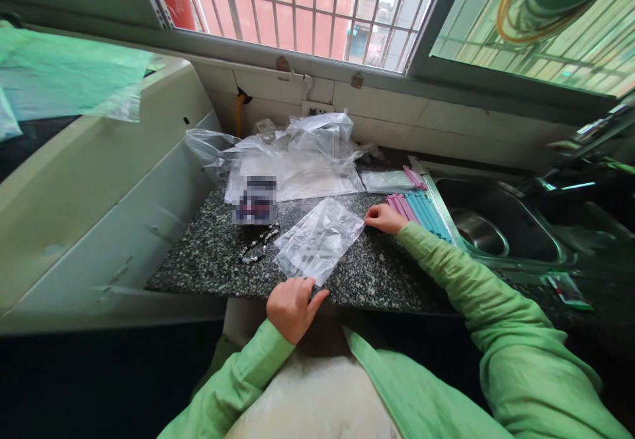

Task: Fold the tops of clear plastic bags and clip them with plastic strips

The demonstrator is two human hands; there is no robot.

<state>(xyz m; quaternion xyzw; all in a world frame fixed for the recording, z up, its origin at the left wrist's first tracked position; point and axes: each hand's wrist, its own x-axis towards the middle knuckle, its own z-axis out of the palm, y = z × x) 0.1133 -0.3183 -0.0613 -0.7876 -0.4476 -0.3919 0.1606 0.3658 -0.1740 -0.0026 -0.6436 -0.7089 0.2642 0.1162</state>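
Note:
A clear, wrinkled plastic bag (322, 237) lies flat on the speckled dark countertop (208, 254) in front of me. At its right corner, my right hand (385, 219) is closed in a pinch on the edge of the film. My left hand (292, 305) rests by the counter's front edge, at the bag's near corner, with the thumb held apart from the fingers. Left of the bag lies a beaded string (259, 244), below a blurred-out dark item (255, 201). Beyond my right hand are pink sealing clips (401, 206) and blue sealing clips (427, 214) in a row.
A heap of clear plastic bags (312, 155) sits at the back by the tiled wall. A sink (496, 214) with a metal bowl (479, 231) is on the right. A small packet (569, 291) lies before it. A pale appliance side (99, 214) bounds the left.

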